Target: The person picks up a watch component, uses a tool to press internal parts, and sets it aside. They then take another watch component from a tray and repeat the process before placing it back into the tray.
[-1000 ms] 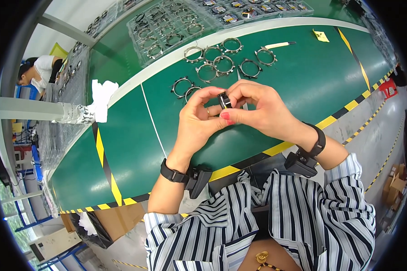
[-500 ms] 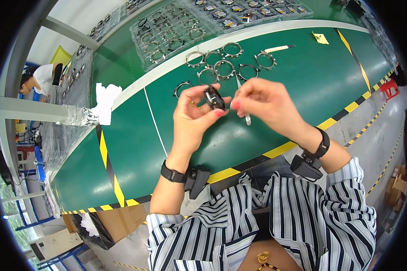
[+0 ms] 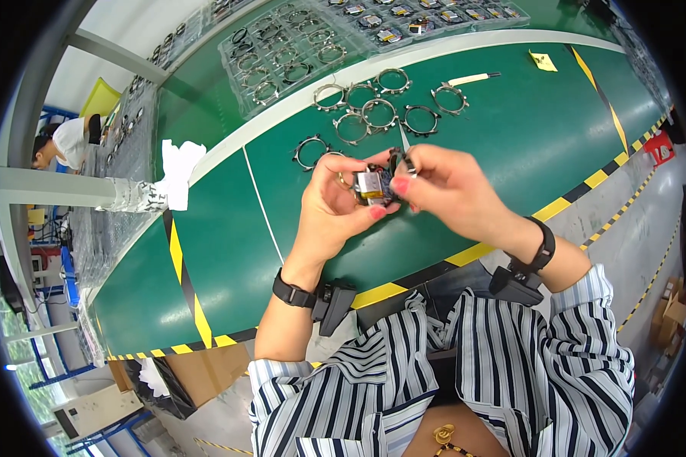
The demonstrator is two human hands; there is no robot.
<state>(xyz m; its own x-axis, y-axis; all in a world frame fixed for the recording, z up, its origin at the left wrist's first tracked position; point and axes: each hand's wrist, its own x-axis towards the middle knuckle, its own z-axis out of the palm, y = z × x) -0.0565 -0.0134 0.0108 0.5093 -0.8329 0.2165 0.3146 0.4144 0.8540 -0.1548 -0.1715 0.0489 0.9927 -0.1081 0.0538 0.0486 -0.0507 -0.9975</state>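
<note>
My left hand (image 3: 329, 207) is closed around a round watch module (image 3: 370, 184), its silvery battery and yellow strip turned upward. Beside it, my right hand (image 3: 457, 186) pinches a dark watch case ring (image 3: 399, 161) by its edge. The ring is tilted and meets the module's right side; whether the two are joined I cannot tell. Beyond my fingers, several metal watch case rings (image 3: 379, 115) lie in a loose group on the green table. A thin metal tool (image 3: 403, 139) lies mostly hidden behind my right hand.
Clear plastic trays hold more case rings (image 3: 284, 57) and watch modules (image 3: 421, 27) beyond the white rail (image 3: 297, 105). A pale-handled tool (image 3: 469, 79) and a yellow scrap (image 3: 542, 62) lie at the far right. Striped tape (image 3: 465, 254) edges the green table (image 3: 229, 266). Another person (image 3: 70, 143) works far left.
The dark watch part in my left hand has turned from edge-on to show its battery side. My right hand has moved in and now grips the dark ring beside it.
</note>
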